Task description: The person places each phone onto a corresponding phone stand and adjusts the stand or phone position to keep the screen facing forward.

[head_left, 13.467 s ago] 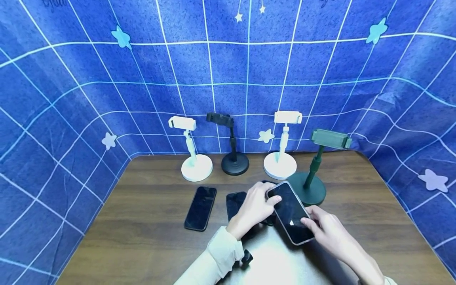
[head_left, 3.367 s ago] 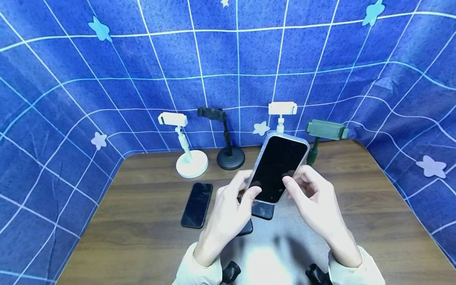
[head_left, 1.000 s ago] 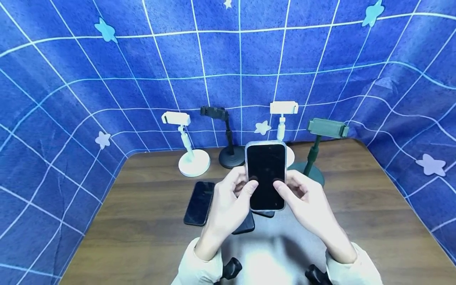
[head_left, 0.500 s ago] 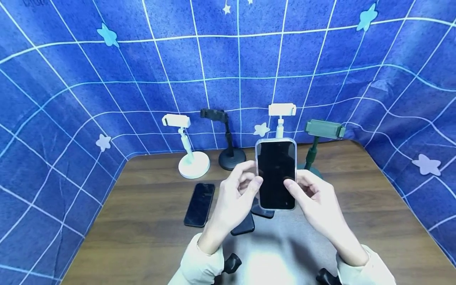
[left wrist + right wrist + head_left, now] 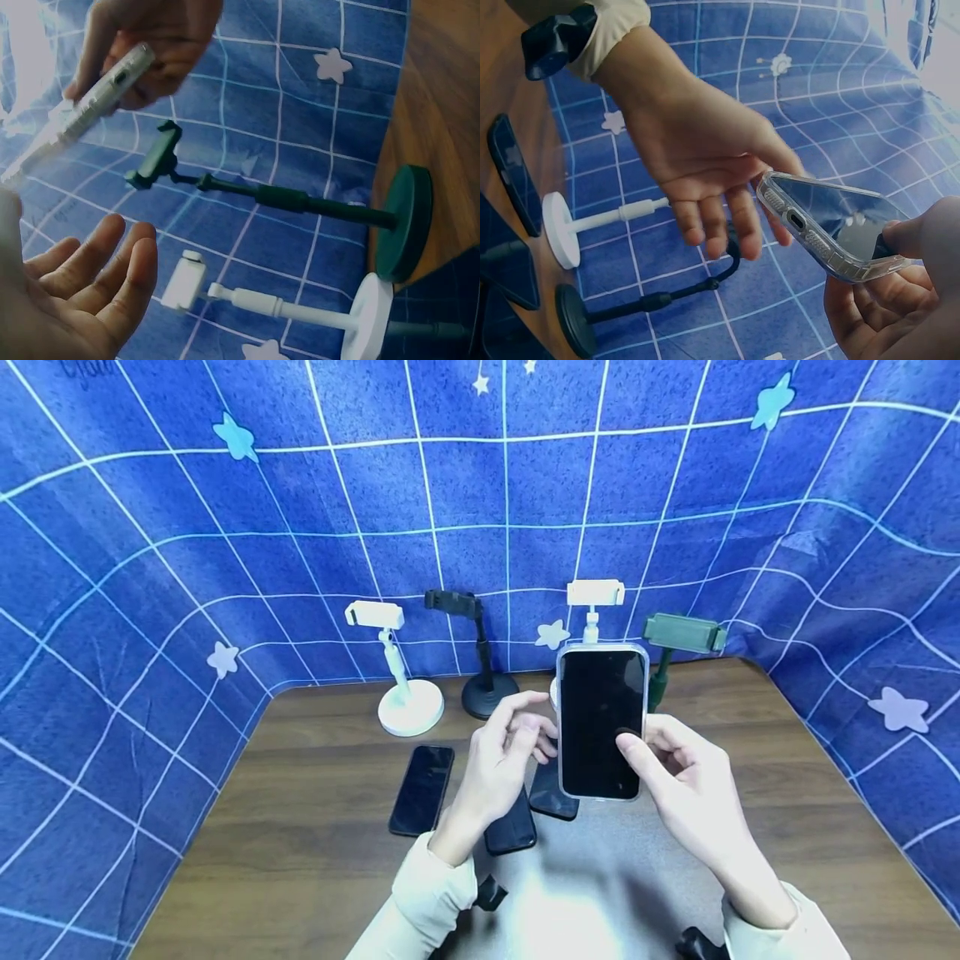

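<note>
A smartphone [image 5: 600, 718] in a clear case is raised upright over the table, its dark screen toward the head camera. My right hand [image 5: 690, 777] grips its right edge, thumb on the screen and fingers behind. The right wrist view shows the charging port end of the phone [image 5: 799, 219] within that grip. My left hand [image 5: 495, 764] is just left of the phone, fingers loosely bent and holding nothing. In the left wrist view, the left hand's fingers [image 5: 112, 285] are spread apart below the phone [image 5: 90, 105].
Behind stand a white phone stand [image 5: 411, 708], a black one [image 5: 489, 696], another white one [image 5: 595, 592], partly hidden by the phone, and a green one [image 5: 684, 633]. Three dark phones lie on the wooden table [image 5: 285, 860]: left [image 5: 422, 791], middle [image 5: 512, 831] and right [image 5: 555, 797].
Earlier both hands held the phone, first low and slanted, then upright. The left hand has now let go of its left edge, while the right hand has carried it to the right.
</note>
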The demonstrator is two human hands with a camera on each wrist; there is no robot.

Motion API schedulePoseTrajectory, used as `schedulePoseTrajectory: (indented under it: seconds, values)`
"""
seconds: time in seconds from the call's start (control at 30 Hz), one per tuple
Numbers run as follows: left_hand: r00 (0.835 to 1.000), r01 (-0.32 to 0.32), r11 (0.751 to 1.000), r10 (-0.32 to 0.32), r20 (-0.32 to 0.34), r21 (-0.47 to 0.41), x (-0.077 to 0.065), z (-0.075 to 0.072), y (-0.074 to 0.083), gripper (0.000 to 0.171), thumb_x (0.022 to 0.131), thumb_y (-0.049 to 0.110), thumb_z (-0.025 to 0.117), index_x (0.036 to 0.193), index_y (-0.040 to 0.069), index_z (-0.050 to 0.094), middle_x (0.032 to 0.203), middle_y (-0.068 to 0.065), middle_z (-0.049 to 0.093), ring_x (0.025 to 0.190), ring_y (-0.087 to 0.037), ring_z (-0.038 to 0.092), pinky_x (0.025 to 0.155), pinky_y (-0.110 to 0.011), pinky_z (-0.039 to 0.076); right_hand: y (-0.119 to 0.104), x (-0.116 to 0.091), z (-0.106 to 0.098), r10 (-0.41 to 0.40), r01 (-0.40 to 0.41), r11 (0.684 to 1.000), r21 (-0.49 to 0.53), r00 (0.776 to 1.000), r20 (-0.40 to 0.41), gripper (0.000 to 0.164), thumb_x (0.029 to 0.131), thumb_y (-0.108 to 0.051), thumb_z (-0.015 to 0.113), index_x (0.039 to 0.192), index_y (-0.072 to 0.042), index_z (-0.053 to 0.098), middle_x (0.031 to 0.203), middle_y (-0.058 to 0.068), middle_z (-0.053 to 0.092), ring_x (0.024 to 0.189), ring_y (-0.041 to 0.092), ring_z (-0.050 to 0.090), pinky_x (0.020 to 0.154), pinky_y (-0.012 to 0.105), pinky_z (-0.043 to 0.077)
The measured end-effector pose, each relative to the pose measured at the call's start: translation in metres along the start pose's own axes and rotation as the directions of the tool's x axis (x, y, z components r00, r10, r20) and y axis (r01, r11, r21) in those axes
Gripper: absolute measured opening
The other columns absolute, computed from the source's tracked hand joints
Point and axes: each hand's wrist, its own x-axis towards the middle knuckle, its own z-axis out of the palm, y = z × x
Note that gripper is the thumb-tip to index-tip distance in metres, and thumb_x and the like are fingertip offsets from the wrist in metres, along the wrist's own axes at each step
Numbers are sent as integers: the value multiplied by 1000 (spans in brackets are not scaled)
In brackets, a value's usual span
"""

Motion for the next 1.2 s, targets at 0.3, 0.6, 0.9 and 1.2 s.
schedulePoseTrajectory:
  seconds: [0.3,0.6,0.9,1.2]
  values:
    - [999,40,999,-41,27,33,1,5,-13,34,105,10,56,138,5,54,105,-17,75,82,-25,74,71,-33,61,1,6,-5,-19,19,1000,2,999,-39,11,98,-4,67,104,-9,75,78,-11,74,58,9,57,54,23,42]
    - [997,58,993,-64,52,103,13,7,-17,34,104,16,60,138,12,56,105,-8,75,84,-21,73,73,-27,60,1,16,-12,-13,13,1000,2,997,-70,11,98,-3,67,107,-4,74,82,-16,75,62,3,64,57,19,45]
    - [994,16,984,-35,102,175,42,13,-8,35,105,24,58,138,14,57,107,-4,74,87,-12,70,79,-26,59,2,26,-21,-26,28,1000,11,990,-139,12,97,0,67,106,3,73,82,-17,75,62,0,65,58,15,45]
    - [987,7,987,-32,158,161,55,28,5,37,108,31,53,141,14,56,110,-2,73,88,-7,70,80,-22,57,5,34,-35,-8,27,996,83,976,-220,10,96,3,66,103,4,73,82,-11,77,63,0,65,55,16,43]
